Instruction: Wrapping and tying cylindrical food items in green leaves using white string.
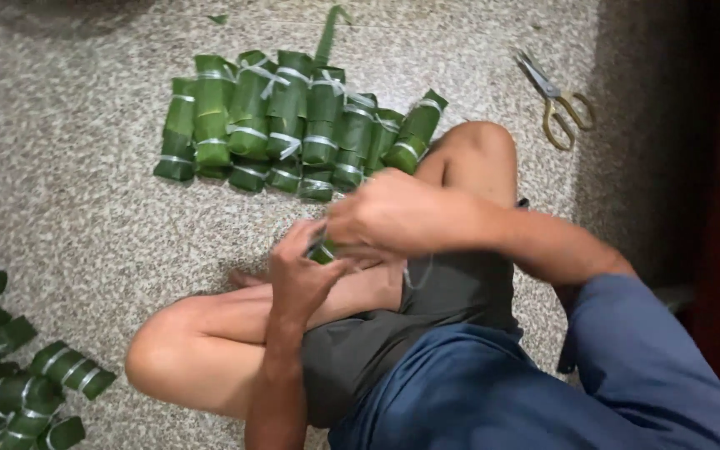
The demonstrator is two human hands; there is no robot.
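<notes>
Both hands, left hand (297, 279) and right hand (381, 212), clamp one small green leaf-wrapped parcel (323, 251); open speckled floor (85, 192) separates tied green bundle row (293, 125) and left-edge pile (18, 375).

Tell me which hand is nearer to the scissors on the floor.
The right hand. It is over the lap, below and left of the scissors in the picture. The left hand is lower and farther left. Both grip a small green leaf-wrapped bundle.

A small green leaf-wrapped parcel (323, 250) sits between the two hands, mostly hidden by the fingers; only a glossy green corner shows below the upper hand's fingertips. A thin pale string (417, 275) trails from it, looping just beside the fingers.
</notes>
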